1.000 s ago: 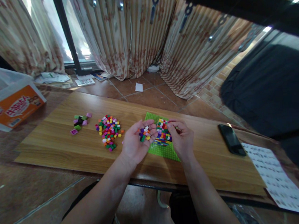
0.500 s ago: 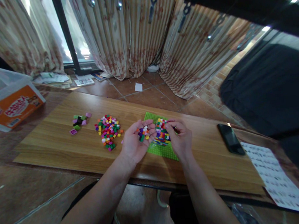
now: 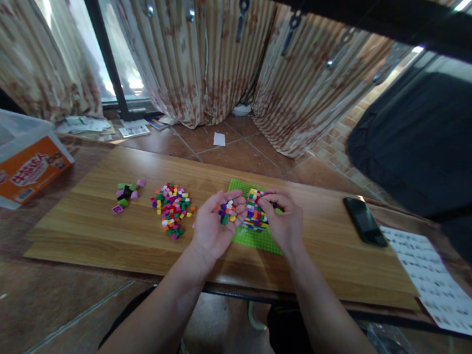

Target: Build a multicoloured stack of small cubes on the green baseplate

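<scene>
My left hand (image 3: 212, 227) is palm up and lightly cupped, with several small coloured toy bricks (image 3: 226, 213) resting in it. Its fingertips come close to the left side of a multicoloured brick structure (image 3: 257, 214), built in rows on a green studded baseplate (image 3: 255, 239). Over the right side of that structure, my right hand (image 3: 284, 217) has its thumb and fingers pinched together at the bricks. The fingers cover whatever is between them, along with part of the structure and baseplate.
A large pile of loose bricks (image 3: 174, 208) and a smaller group of larger pieces (image 3: 126, 193) lie left on the wooden board (image 3: 99, 234). A phone (image 3: 364, 221) and printed sheet (image 3: 431, 275) are at right. A clear plastic bin (image 3: 21, 164) stands far left.
The view has shifted very slightly. My right fingers have made a small movement at the brick structure, while my left hand keeps its pose with the bricks in the palm.
</scene>
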A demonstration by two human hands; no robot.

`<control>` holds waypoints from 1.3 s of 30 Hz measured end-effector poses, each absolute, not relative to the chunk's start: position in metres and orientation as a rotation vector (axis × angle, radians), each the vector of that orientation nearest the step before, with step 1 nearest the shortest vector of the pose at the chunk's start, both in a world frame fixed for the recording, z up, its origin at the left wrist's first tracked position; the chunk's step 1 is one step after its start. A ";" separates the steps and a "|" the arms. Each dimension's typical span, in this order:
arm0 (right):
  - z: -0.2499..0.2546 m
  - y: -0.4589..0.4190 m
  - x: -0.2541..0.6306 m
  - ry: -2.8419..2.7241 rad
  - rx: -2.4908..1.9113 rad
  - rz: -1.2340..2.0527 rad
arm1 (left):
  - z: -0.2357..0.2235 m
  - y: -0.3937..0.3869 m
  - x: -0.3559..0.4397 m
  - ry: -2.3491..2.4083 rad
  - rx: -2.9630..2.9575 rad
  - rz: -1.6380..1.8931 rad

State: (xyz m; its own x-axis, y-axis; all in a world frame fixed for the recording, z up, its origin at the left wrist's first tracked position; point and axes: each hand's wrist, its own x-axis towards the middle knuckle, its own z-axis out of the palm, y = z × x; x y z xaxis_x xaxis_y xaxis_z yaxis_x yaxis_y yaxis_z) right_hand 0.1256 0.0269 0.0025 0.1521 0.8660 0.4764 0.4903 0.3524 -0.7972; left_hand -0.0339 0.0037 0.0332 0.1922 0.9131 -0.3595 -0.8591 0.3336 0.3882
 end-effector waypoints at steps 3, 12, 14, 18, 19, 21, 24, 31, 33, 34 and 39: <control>0.004 0.026 0.127 -1.548 -1.293 0.398 | 0.033 0.004 -0.034 0.590 0.106 1.248; 0.011 0.019 0.134 -1.761 -1.253 0.310 | 0.032 0.004 -0.034 0.580 0.106 1.248; 0.011 0.018 0.134 -1.789 -1.266 0.283 | 0.032 0.004 -0.034 0.576 0.104 1.249; 0.012 0.017 0.132 -1.795 -1.292 0.247 | 0.032 0.005 -0.034 0.575 0.095 1.251; 0.013 0.017 0.132 -1.792 -1.288 0.230 | 0.032 0.005 -0.034 0.576 0.091 1.250; 0.014 0.017 0.131 -1.770 -1.262 0.189 | 0.032 0.005 -0.034 0.577 0.082 1.249; 0.015 0.016 0.132 -1.665 -1.236 0.159 | 0.032 0.005 -0.034 0.578 0.076 1.249; 0.015 0.020 0.140 -1.350 -1.259 0.272 | 0.033 0.004 -0.035 0.579 0.076 1.258; 0.016 0.020 0.140 -1.402 -1.240 0.262 | 0.033 0.004 -0.034 0.584 0.071 1.257; 0.016 0.019 0.140 -1.437 -1.229 0.252 | 0.033 0.004 -0.034 0.587 0.069 1.257; 0.017 0.016 0.138 -1.638 -1.172 0.246 | 0.031 0.005 -0.034 0.592 0.072 1.255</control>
